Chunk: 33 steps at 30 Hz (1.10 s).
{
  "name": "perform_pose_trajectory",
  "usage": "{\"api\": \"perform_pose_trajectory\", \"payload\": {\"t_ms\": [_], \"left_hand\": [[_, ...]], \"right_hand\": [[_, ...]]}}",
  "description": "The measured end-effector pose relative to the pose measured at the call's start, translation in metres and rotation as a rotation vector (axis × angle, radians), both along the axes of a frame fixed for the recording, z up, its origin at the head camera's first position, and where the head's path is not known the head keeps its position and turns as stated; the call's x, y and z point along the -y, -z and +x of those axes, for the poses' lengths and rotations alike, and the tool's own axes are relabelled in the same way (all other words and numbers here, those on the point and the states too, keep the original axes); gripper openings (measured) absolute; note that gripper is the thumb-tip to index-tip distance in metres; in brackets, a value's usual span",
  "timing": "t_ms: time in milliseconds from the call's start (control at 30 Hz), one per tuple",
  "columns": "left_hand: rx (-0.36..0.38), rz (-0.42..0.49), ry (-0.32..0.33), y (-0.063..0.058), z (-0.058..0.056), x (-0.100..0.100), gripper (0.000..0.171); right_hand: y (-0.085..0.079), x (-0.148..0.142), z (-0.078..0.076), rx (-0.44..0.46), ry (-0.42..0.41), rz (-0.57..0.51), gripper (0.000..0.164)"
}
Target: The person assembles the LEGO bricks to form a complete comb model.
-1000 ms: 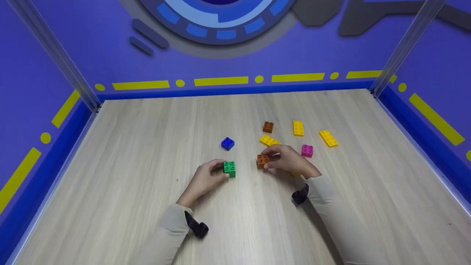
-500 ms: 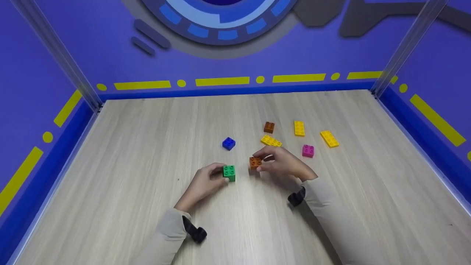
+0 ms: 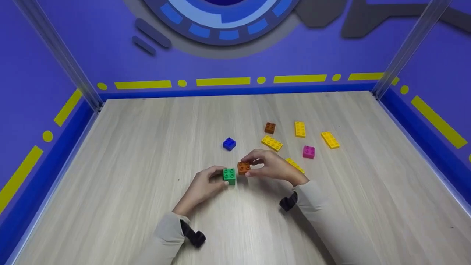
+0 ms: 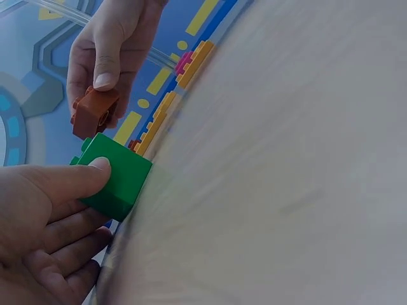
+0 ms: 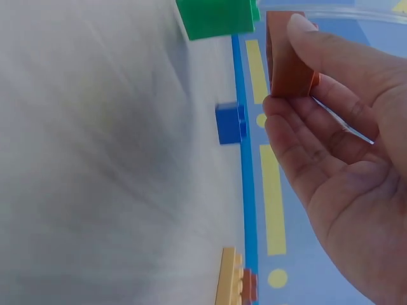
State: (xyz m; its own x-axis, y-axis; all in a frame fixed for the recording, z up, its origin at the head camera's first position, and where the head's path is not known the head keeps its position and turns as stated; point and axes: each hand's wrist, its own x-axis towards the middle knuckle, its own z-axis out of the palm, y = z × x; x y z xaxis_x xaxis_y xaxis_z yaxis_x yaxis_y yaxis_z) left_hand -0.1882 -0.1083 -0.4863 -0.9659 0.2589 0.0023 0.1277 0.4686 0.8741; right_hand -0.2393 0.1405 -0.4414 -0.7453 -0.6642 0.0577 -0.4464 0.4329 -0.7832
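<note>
A green toy building brick (image 3: 229,176) with studs on top is pinched between the thumb and fingers of my left hand (image 3: 202,187), low at the table surface. My right hand (image 3: 271,167) pinches an orange-brown brick (image 3: 243,168), held up off the table just right of the green one. In the left wrist view the brown brick (image 4: 95,113) hangs a little above the green brick (image 4: 116,176), tilted, its hollow underside partly showing. Beyond the hands lies a small blue brick (image 3: 229,144), seen also in the right wrist view.
Right of the hands, several yellow bricks (image 3: 272,143) lie scattered, one partly behind my right hand. Among them are a second brown brick (image 3: 270,127) and a magenta brick (image 3: 309,152). Blue-purple panels (image 3: 235,66) wall the wooden table (image 3: 140,147) at the back and sides.
My right hand has carried the brown brick leftward, close to the green brick. The left hand, still pinching the green brick, has shifted slightly toward the near side.
</note>
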Motion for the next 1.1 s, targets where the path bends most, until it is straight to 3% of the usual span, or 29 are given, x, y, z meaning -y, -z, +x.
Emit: {"api": "perform_pose_trajectory", "payload": {"t_ms": [533,767,1100], "left_hand": [[-0.047,0.036,0.035,0.002,0.003,0.005,0.035],[-0.031,0.017,0.005,0.003,0.005,0.006,0.04],[-0.049,0.027,0.005,0.004,0.004,0.004,0.039]], "right_hand": [[0.002,0.023,0.004,-0.025,-0.091,0.004,0.038],[0.008,0.03,0.004,-0.058,-0.126,-0.051,0.038],[0.009,0.037,0.007,-0.077,-0.121,-0.07,0.038]]}}
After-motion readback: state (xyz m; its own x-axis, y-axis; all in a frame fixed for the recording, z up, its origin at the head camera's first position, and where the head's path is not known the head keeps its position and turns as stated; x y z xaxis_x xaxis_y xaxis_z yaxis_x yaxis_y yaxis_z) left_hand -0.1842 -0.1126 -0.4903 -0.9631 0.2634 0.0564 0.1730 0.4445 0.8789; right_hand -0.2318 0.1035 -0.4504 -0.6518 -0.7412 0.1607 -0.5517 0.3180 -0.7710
